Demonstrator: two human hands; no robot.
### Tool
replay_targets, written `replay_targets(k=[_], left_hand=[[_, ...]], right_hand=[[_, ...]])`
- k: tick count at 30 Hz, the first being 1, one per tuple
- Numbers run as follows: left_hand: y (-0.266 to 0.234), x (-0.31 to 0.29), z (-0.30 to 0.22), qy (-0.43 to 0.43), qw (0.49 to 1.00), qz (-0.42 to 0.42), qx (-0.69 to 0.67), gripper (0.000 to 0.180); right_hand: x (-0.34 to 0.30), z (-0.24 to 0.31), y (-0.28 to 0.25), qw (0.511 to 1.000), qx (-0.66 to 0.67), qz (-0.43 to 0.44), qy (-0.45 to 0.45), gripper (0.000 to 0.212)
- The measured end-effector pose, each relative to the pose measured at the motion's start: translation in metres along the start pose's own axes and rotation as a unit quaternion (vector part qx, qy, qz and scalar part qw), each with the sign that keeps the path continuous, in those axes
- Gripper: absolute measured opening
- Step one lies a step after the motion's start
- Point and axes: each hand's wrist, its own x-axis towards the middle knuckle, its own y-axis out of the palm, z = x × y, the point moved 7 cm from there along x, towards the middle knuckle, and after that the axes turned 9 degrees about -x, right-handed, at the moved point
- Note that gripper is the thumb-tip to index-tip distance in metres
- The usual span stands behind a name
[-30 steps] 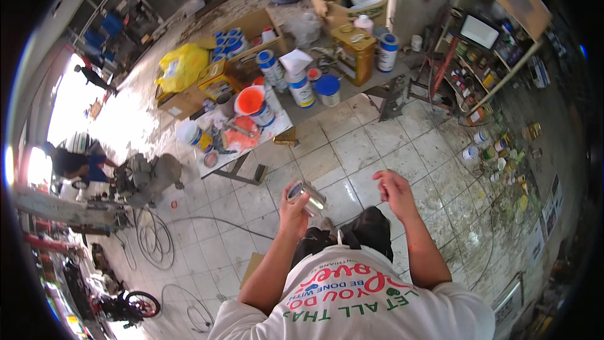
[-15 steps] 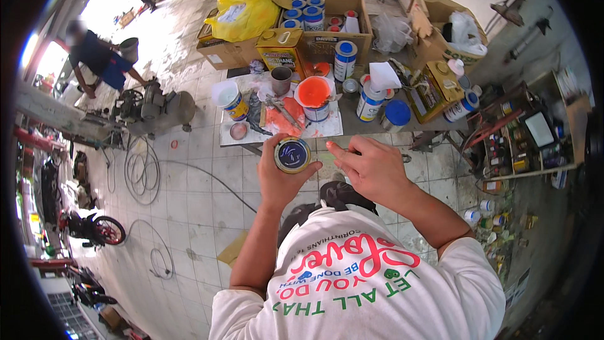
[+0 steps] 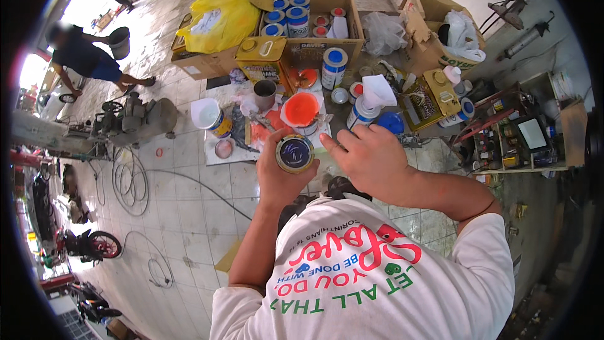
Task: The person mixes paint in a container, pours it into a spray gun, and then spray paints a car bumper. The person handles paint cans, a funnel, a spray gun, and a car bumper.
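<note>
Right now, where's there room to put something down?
Bare floor tiles lie between the thin black hose and yellowish cardboard. It's crowded around the orange-filled bucket, grey cup and nearby blue-lidded can. Only a slim gap shows between the held tin and right hand.

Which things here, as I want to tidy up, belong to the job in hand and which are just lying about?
Likely part of the job:
- small can, held in the left hand
- perhaps the open container, bright orange inside, just beyond the hands

Apparently just lying about:
- yellow plastic bag
- clear plastic bag
- motorcycle off to the left
</note>
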Motion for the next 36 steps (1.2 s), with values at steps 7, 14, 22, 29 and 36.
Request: replay_targets(k=[7, 14, 22, 29, 36], left_hand=[[-0.004, 0.025, -0.003, 0.013, 0.999, 0.045, -0.023, 0.068], [-0.013, 0.036, 0.004, 0.028, 0.997, 0.068, -0.02, 0.064], [-0.023, 0.038, 0.016, 0.031, 0.995, 0.09, -0.014, 0.06], [-0.029, 0.042, 0.017, 0.039, 0.994, 0.096, -0.021, 0.061], [-0.028, 0.042, 0.036, 0.023, 0.994, 0.083, -0.061, 0.062]], right_hand=[[0.015, -0.006, -0.009, 0.998, -0.053, 0.025, 0.028, 0.052], [0.019, 0.015, 0.001, 0.995, -0.073, 0.021, 0.065, 0.055], [0.013, 0.036, 0.025, 0.992, -0.042, -0.015, 0.121, 0.062], [0.013, 0.038, 0.033, 0.99, -0.016, -0.02, 0.138, 0.068], [0.008, 0.046, 0.06, 0.969, 0.091, -0.056, 0.221, 0.074]])
